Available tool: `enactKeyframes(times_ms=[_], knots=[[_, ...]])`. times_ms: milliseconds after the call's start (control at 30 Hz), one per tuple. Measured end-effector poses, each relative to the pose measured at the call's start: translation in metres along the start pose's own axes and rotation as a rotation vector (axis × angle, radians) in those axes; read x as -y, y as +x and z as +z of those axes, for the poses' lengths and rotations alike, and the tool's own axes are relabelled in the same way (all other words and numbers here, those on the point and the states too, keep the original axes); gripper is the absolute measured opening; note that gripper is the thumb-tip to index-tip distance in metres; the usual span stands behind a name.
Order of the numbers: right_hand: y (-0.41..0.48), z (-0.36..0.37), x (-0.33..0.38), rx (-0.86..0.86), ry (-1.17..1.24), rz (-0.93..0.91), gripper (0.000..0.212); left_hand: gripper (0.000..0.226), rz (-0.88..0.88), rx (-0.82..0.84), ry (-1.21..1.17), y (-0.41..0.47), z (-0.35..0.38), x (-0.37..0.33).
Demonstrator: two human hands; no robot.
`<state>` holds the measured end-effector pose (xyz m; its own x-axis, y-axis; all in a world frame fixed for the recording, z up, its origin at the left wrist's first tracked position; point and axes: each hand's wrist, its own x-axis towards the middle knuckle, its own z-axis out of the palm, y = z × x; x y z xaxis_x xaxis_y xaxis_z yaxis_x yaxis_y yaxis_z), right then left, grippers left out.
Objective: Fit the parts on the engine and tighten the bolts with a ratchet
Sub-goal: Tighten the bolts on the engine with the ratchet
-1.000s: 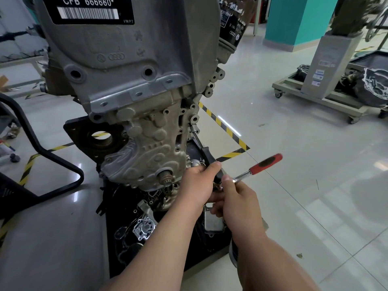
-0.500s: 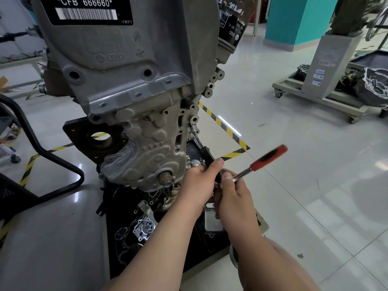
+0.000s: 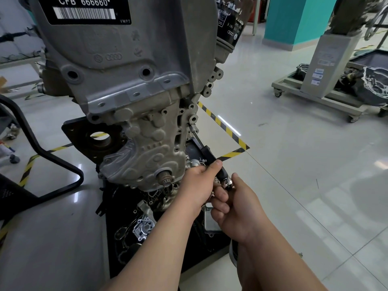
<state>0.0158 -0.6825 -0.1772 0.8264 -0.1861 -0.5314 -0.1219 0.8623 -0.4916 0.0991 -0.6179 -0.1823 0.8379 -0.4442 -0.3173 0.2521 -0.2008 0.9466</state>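
A grey engine hangs on a stand in front of me, with an oil filter at its upper right. A black extension bar slants from a bolt on the engine's right edge down to my hands. My left hand is wrapped around the bar's lower end. My right hand grips the ratchet, whose shiny head shows between thumb and fingers. The ratchet's red handle is hidden.
Below the engine a black tray holds loose parts, among them an oil pump. A black tube frame stands at the left. Yellow-black tape marks the floor. A wheeled cart with a gearbox stands at the right.
The ratchet's red handle swung upward from the right, then dropped out of sight behind my right hand. My left hand stayed on the extension bar.
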Motion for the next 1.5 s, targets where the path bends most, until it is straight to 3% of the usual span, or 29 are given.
enactKeyframes(times_ms=[167, 300, 400, 500, 633, 833, 900, 967, 1033, 1200, 1300, 1500], knots=[[0.003, -0.003, -0.003, -0.058, -0.170, -0.095, 0.046, 0.036, -0.012, 0.001, -0.068, 0.000, 0.001, 0.001], [0.005, -0.005, -0.008, -0.162, -0.451, -0.294, 0.043, 0.044, -0.013, -0.037, 0.003, 0.002, 0.001, 0.002], [0.006, -0.007, -0.011, -0.257, -0.695, -0.466, 0.028, 0.037, -0.006, -0.039, 0.011, 0.003, 0.000, 0.004], [0.006, -0.010, -0.017, -0.258, -0.884, -0.606, 0.044, 0.038, 0.004, -0.041, 0.025, 0.004, 0.001, 0.004], [-0.004, -0.002, -0.019, -0.259, -1.003, -0.650, 0.047, 0.040, 0.003, -0.051, 0.017, 0.004, 0.001, 0.005], [0.003, -0.003, -0.022, -0.273, -0.758, -0.558, 0.037, 0.048, -0.040, -0.223, 0.049, 0.023, -0.005, -0.012], [0.002, -0.001, -0.020, -0.242, -0.688, -0.467, 0.028, 0.042, -0.065, -0.202, -0.095, 0.039, -0.010, -0.019], [0.002, 0.000, -0.017, -0.217, -0.658, -0.402, 0.037, 0.031, -0.080, -0.181, -0.285, 0.051, -0.010, -0.025], [0.002, 0.002, -0.014, -0.186, -0.586, -0.336, 0.047, 0.031, -0.086, -0.160, -0.469, 0.060, -0.008, -0.029], [0.005, 0.004, -0.006, -0.081, -0.231, -0.206, 0.038, 0.032, -0.103, -0.061, -0.869, 0.073, 0.002, -0.043], [0.006, 0.002, -0.002, -0.014, -0.088, -0.095, 0.046, 0.032, -0.080, -0.038, -0.991, 0.079, 0.004, -0.045], [0.003, -0.001, 0.004, 0.050, -0.074, -0.028, 0.049, 0.026, -0.063, 0.020, -1.238, 0.081, 0.012, -0.047]])
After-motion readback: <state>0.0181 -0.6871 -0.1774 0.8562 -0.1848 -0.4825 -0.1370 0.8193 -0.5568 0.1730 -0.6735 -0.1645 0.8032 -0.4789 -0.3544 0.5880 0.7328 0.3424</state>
